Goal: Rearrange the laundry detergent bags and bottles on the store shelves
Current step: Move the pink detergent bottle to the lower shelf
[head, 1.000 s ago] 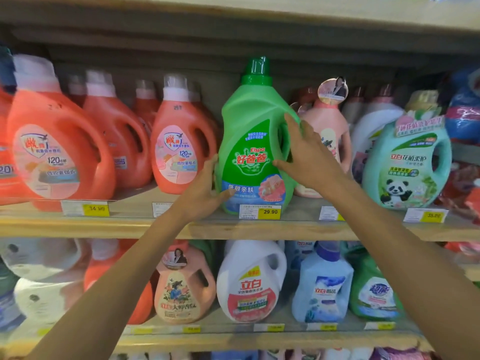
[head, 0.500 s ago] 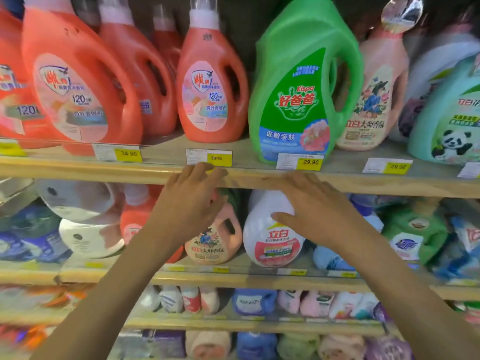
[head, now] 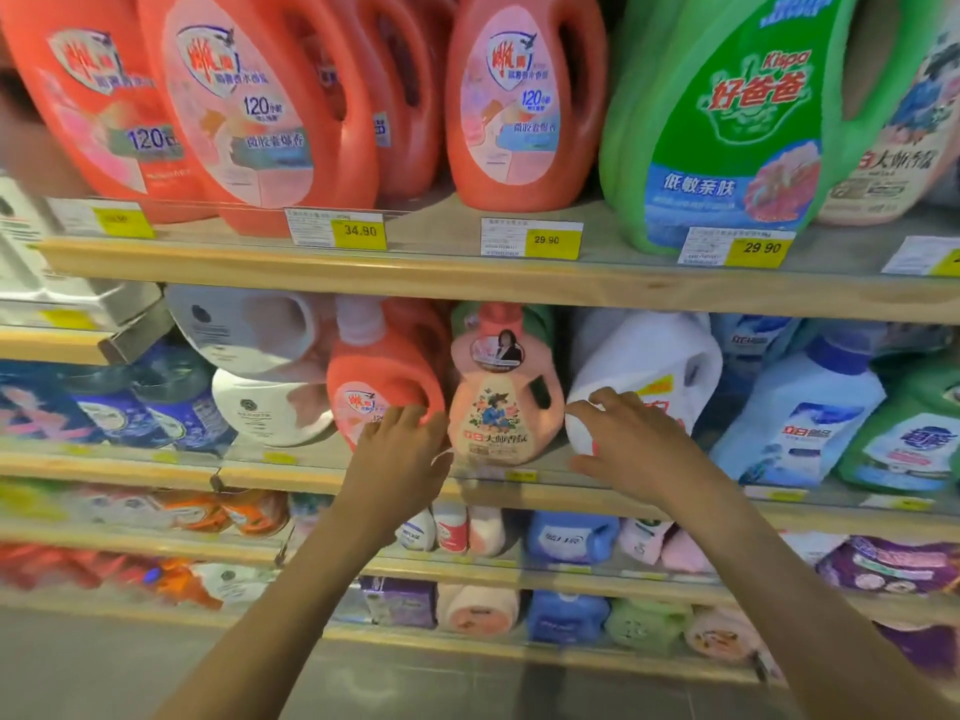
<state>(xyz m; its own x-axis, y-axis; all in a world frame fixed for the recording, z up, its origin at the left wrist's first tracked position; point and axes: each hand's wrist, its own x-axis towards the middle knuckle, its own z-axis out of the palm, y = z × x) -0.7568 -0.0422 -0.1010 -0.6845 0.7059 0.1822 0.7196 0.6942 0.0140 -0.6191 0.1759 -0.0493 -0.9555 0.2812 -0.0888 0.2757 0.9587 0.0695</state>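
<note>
— What's changed?
— Both hands have let go of the green bottle point(head: 727, 122), which stands alone at upper right on the top shelf point(head: 363, 278). They have dropped to the middle shelf point(head: 311, 478).
— Where exactly?
— Centre frame. At the orange bottle point(head: 379, 376) the left hand point(head: 402, 444) touches its foot, fingers loosely spread. The pink bottle point(head: 501, 402) stands between the hands. The right hand point(head: 628, 439), fingers relaxed, rests on the white bottle point(head: 649, 366). Neither grips anything.
— Meaning?
— The green one looks placed; I'd judge the pink bottle comes next
</note>
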